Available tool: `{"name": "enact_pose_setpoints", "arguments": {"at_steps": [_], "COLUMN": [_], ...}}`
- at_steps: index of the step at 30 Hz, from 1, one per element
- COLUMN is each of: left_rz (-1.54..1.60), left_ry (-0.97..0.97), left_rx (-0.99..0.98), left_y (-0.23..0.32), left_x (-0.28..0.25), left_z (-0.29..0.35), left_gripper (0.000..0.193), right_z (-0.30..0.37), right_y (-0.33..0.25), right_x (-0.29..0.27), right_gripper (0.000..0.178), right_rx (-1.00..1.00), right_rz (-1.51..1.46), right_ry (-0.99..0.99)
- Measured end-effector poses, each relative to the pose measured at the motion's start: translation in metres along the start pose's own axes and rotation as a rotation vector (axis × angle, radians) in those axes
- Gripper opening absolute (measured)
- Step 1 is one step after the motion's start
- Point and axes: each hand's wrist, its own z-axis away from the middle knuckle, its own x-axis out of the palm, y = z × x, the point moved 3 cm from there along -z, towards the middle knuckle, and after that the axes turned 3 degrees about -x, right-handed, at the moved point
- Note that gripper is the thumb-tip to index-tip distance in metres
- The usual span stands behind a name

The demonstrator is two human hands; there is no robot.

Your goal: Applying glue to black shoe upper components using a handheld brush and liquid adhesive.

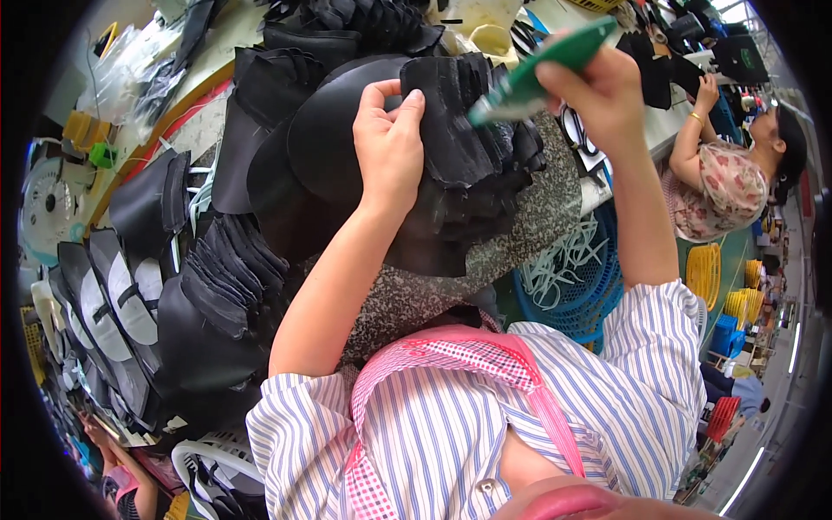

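Left hand (390, 156) is held half-curled, thumb (412, 106) extended; right hand (607, 94) is raised farther right, fingers clenched, both forearms (334, 290) stretched far.

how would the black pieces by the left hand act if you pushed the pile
The black pieces would probably bend rather than snap, since they look thin and sheet-like. The pile would likely slide and fan out, as the layers overlap with staggered edges and no band shows around them. Their smooth faces suggest they may be a bit slippery.

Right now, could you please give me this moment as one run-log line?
left hand: at stacked black pieces | right hand: holding blurred green item | surface: speckled slab
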Motion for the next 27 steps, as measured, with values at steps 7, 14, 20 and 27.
{"name": "enact_pose_setpoints", "arguments": {"at_steps": [7,14,20,27], "left_rz": [-0.020,-0.290,-0.653,-1.413], "left_ry": [-0.008,0.102,0.327,0.243], "left_rx": [-0.021,0.438,0.770,0.601], "left_y": [0.003,0.133,0.316,0.286], "left_x": [-0.014,-0.067,-0.145,-0.254], "left_z": [-0.006,-0.017,0.040,-0.019], "left_gripper": [0.011,0.019,0.018,0.023], "right_z": [0.022,0.050,0.046,0.037], "right_y": [-0.008,0.020,0.062,0.049], "right_x": [-0.003,-0.047,-0.050,-0.025], "right_gripper": [0.010,0.019,0.020,0.020], "right_rx": [0.206,0.085,0.108,0.069], "right_rz": [-0.069,-0.277,-0.487,-0.494], "right_ry": [-0.283,0.082,0.160,0.129]}}
